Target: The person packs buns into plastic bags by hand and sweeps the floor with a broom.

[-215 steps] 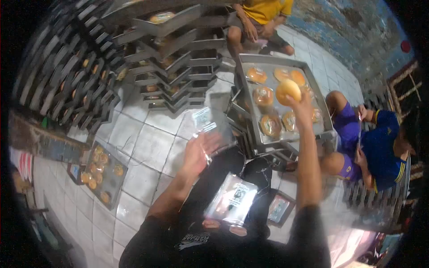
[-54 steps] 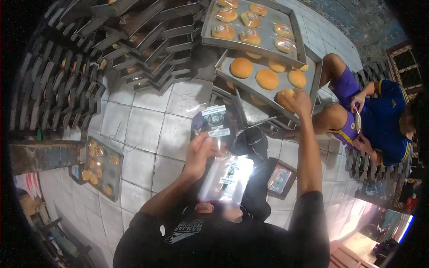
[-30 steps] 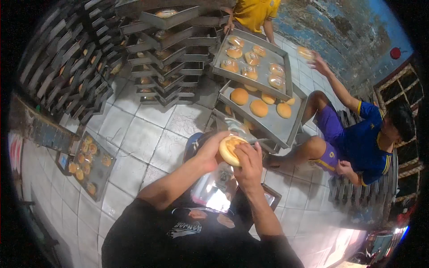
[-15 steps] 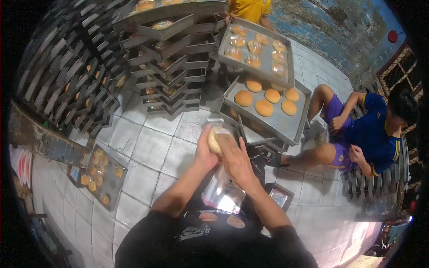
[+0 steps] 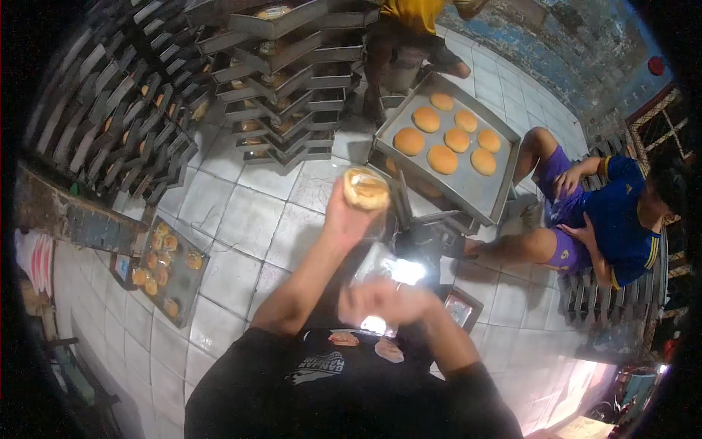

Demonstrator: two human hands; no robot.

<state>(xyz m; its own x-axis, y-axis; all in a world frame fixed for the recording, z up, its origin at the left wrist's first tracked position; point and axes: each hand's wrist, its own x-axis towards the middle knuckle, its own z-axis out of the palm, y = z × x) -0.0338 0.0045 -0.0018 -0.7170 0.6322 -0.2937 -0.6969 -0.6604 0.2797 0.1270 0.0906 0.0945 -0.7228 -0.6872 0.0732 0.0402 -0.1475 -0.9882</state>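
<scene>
My left hand (image 5: pixel 345 217) is closed around a bun (image 5: pixel 366 189), held up over the floor with its browned side showing. A shiny film seems to cover the bun, probably clear plastic. Close to my body, my right hand (image 5: pixel 384 301) is smeared by motion, so its fingers cannot be made out. It is over a pile of clear plastic bags (image 5: pixel 382 262) on my lap, which glare brightly. Beyond my hands, a metal tray (image 5: pixel 468 196) carries several round golden buns (image 5: pixel 442 159).
Stacked metal trays (image 5: pixel 289 110) rise ahead and at the left. Wrapped buns (image 5: pixel 162 272) lie on a floor tray (image 5: pixel 191 298) at left. A person in a blue shirt (image 5: pixel 621 219) sits at right; another in a yellow top (image 5: pixel 413 14) stands ahead. A small box (image 5: pixel 462 311) is near my right arm.
My right hand has left the bun and drawn back to the plastic bags. My left hand has lifted the bun away. The upper tray of wrapped buns has gone from the tray below.
</scene>
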